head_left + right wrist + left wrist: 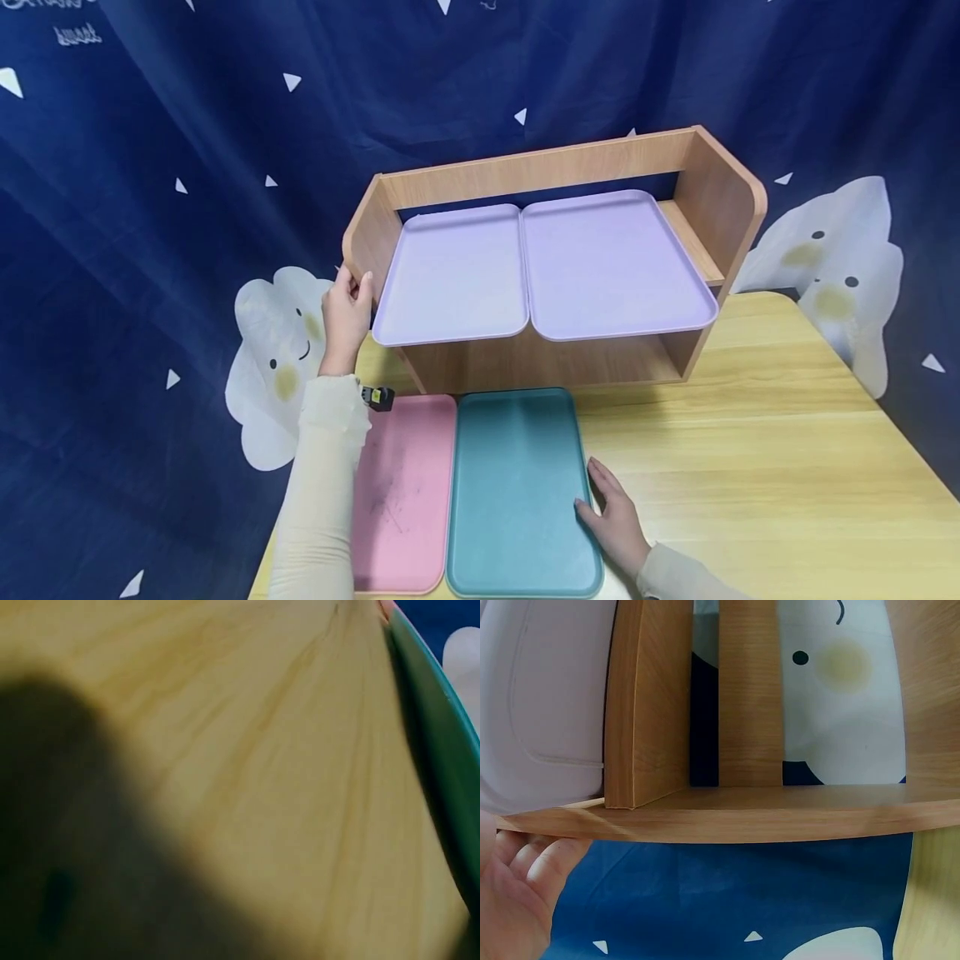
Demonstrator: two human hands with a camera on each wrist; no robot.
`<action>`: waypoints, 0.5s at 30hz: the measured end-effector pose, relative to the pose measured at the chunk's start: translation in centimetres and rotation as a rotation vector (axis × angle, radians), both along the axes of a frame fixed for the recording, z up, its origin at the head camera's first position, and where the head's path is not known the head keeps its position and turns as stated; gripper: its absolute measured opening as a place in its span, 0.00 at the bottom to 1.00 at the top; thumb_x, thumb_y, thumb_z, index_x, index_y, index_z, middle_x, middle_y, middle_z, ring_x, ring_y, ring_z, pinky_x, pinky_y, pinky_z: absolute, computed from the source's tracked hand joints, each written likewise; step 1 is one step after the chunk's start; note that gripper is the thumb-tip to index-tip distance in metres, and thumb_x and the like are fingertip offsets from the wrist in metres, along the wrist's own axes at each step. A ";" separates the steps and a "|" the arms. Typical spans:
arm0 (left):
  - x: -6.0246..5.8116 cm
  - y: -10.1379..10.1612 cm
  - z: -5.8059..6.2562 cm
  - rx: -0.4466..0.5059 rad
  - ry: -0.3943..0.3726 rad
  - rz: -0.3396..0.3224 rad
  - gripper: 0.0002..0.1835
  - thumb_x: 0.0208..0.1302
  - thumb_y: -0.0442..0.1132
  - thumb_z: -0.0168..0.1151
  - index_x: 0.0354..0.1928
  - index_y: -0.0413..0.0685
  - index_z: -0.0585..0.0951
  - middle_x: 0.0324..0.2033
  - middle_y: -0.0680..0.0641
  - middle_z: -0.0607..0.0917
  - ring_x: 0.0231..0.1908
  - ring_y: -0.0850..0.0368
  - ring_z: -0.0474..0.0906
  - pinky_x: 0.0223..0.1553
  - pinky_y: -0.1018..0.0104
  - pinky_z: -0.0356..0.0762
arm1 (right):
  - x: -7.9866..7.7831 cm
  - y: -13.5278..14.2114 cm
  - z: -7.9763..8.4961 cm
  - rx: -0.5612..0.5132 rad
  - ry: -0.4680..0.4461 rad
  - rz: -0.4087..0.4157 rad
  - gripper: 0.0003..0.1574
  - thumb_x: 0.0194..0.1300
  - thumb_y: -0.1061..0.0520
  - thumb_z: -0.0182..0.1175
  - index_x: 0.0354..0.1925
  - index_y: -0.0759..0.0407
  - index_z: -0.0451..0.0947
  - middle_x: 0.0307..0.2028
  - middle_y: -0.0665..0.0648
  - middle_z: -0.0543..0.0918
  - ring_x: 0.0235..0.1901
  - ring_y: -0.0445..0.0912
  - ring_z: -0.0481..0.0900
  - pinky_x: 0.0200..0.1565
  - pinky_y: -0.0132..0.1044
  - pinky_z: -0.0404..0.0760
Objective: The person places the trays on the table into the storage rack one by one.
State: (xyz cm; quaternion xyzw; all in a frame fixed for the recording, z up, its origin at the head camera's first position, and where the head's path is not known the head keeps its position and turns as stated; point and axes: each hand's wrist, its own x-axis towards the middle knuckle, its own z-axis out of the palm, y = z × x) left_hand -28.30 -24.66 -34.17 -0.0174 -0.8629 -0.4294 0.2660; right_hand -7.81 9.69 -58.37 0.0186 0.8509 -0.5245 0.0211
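Head view shows the left hand (347,321) gripping the edge of the wooden shelf (536,173), fingers against the outer face of its side panel; over by the right hand (618,521), fingers loosely extended and apart, thumb at the rim, there's the teal tray (521,492) lying flat; how firmly it presses, I can't tell! Now the danger: two lilac trays (618,262), right of the left hand, seem to jut past the shelf's front, so a tug there could tip it or send them sliding; a hard shove from the right hand could ride the teal rim over the pink tray (408,492) just beside it; smooth, plastic-looking trays, rounded corners, raised rims; brown woodgrain panels with curved edges; paler, streaky grain on the desk (750,450) beneath the right hand.
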 end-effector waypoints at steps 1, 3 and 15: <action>0.0 0.1 0.0 -0.003 0.003 -0.002 0.19 0.70 0.45 0.51 0.57 0.44 0.75 0.51 0.39 0.81 0.49 0.47 0.80 0.50 0.54 0.77 | 0.0 0.0 -0.1 0.014 0.013 0.004 0.40 0.58 0.66 0.62 0.65 0.75 0.58 0.67 0.70 0.59 0.66 0.64 0.58 0.61 0.47 0.63; 0.0 0.1 0.1 -0.002 0.005 -0.008 0.18 0.70 0.45 0.51 0.57 0.44 0.75 0.51 0.39 0.81 0.49 0.47 0.80 0.50 0.53 0.78 | 0.1 -0.1 -0.2 0.046 0.032 0.008 0.39 0.57 0.67 0.62 0.63 0.77 0.60 0.67 0.71 0.60 0.65 0.64 0.59 0.61 0.48 0.63; 0.0 0.0 0.0 -0.005 0.009 -0.015 0.19 0.70 0.44 0.51 0.57 0.44 0.74 0.52 0.39 0.80 0.50 0.47 0.79 0.51 0.54 0.77 | 0.0 -0.5 -0.3 0.095 0.078 -0.011 0.30 0.60 0.70 0.57 0.60 0.79 0.63 0.64 0.69 0.64 0.63 0.64 0.63 0.61 0.49 0.64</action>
